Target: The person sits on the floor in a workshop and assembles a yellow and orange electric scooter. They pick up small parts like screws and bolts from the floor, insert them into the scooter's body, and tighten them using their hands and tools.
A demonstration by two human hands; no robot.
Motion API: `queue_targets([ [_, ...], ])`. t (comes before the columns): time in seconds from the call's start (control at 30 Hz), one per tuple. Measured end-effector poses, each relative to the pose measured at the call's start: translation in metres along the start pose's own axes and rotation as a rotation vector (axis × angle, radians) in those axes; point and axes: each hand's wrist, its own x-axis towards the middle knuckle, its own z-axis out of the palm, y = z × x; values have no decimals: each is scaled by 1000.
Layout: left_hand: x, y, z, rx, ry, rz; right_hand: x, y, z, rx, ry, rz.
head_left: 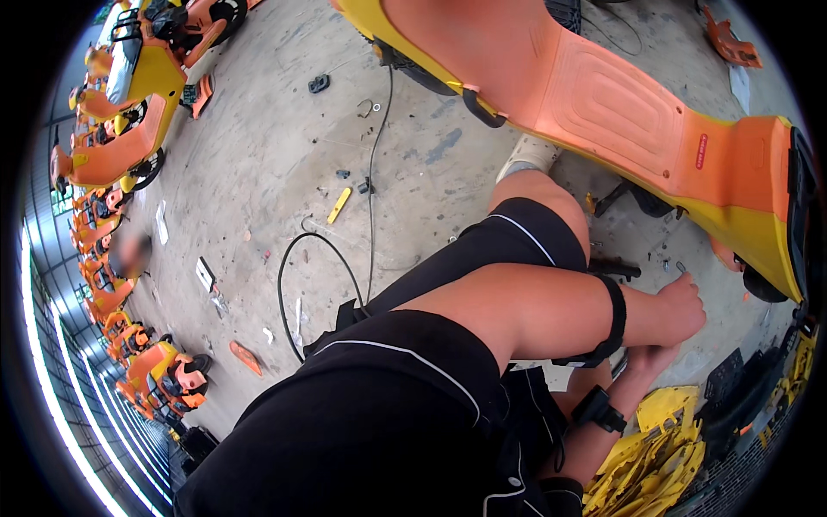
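Two hands meet low at the right of the view, beyond your black shorts (pixel 405 414). Your left hand (pixel 680 310), wrist strapped with a black band (pixel 613 319), is curled into a loose fist; whether it grips anything cannot be told. Your right hand (pixel 646 362) lies just under it, mostly hidden by the left forearm, so the state of its grip cannot be told either; it too wears a black wrist strap (pixel 599 409). Both hands hover over the concrete floor (pixel 258 172), just beside the underside of an orange and yellow scooter (pixel 620 112) tipped on its side. Yellow plastic panels (pixel 655 465) lie stacked below the hands. Farther left, a black cable (pixel 289 284) loops across the floor near a small yellow tool (pixel 338 205). Farthest off, orange scooters (pixel 121 146) stand in a row along the left rim.
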Motion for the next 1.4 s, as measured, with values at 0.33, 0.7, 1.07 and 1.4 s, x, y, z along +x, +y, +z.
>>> queue_targets([
  [0.33, -4, -24, -24, -174, -123, -25, 12, -2, 8, 122, -55, 30],
  [0.7, 16, -11, -21, -287, -135, -50, 17, -32, 6, 23, 132, 27],
  [1.07, 52, -25, -27, -276, -278, -131, 51, -47, -12, 61, 153, 49],
  [1.4, 69, -45, -25, -413, -290, -311, 56, -98, -76, 99, 231, -142],
])
